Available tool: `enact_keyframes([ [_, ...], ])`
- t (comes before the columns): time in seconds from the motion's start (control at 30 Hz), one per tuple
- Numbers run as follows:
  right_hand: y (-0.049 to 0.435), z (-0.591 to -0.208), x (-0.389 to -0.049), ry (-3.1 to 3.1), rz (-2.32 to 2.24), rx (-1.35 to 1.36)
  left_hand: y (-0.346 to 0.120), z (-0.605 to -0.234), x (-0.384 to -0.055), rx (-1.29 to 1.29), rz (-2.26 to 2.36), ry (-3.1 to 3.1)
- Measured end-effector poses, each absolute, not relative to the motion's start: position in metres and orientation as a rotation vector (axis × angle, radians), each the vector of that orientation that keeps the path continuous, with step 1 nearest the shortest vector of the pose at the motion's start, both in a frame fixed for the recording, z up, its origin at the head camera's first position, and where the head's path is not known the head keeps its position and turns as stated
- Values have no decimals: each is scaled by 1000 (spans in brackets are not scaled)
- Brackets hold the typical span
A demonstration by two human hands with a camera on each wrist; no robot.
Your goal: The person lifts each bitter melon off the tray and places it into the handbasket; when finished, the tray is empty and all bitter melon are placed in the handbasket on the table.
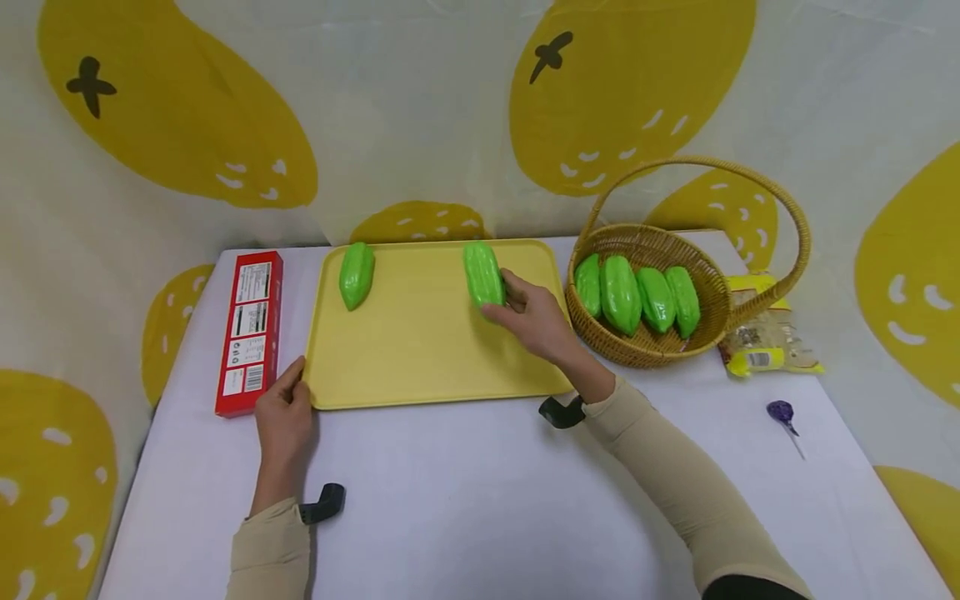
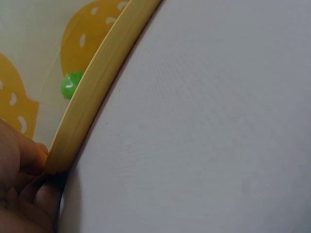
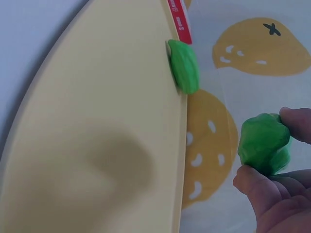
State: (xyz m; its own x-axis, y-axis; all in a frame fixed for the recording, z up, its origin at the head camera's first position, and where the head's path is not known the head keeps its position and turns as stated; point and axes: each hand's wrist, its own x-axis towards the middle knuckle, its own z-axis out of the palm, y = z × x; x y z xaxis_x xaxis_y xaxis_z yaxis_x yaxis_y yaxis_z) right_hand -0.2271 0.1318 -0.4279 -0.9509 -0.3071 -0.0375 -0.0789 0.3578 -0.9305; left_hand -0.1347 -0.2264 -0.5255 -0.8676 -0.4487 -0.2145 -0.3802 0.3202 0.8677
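My right hand (image 1: pixel 536 321) pinches a green ribbed star fruit (image 1: pixel 483 273) between thumb and fingers, above the right part of a yellow tray (image 1: pixel 405 350). In the right wrist view, the lobed end of this held star fruit (image 3: pixel 262 141) faces the camera. Another star fruit (image 1: pixel 357 277) lies at the tray's back left corner. My left hand (image 1: pixel 285 417) grips the front left corner of the tray; the left wrist view has its fingers at the rim (image 2: pixel 92 97), some of them tucked beneath. Several more star fruits (image 1: pixel 621 293) lie in a wicker basket (image 1: pixel 622 354).
Left of the tray lies a red box (image 1: pixel 251 333) with white labels. The basket's tall handle (image 1: pixel 798 221) arches over its right side. A yellow and clear packet (image 1: pixel 765 333) lies behind it, and a purple lollipop (image 1: pixel 782 412) near the table's right edge. A patterned cloth hangs behind.
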Motion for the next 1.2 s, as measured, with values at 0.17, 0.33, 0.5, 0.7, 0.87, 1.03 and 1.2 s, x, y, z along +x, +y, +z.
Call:
enact_keyframes([
  [0.17,155,-423,-218,2421,-1640,-319,-227,-526,-135,766,-1599,-2491],
  [0.33,177,-417,-212,2457,-1624,-266,-227,-527,-135,747,-1577,-2494],
  [0.5,198,-411,-206,2478,-1620,-226,-227,-527,-134,766,-1578,-2492],
  [0.7,227,-407,-199,2556,-1536,-111,-226,-526,-134,764,-1585,-2498],
  [0.87,248,-403,-195,2593,-1439,-13,-227,-526,-133,782,-1583,-2514],
  [1.03,266,-403,-195,2613,-1395,45,-227,-526,-134,767,-1568,-2512],
  [1.2,281,-406,-196,2646,-1413,71,-226,-526,-133,773,-1578,-2514],
])
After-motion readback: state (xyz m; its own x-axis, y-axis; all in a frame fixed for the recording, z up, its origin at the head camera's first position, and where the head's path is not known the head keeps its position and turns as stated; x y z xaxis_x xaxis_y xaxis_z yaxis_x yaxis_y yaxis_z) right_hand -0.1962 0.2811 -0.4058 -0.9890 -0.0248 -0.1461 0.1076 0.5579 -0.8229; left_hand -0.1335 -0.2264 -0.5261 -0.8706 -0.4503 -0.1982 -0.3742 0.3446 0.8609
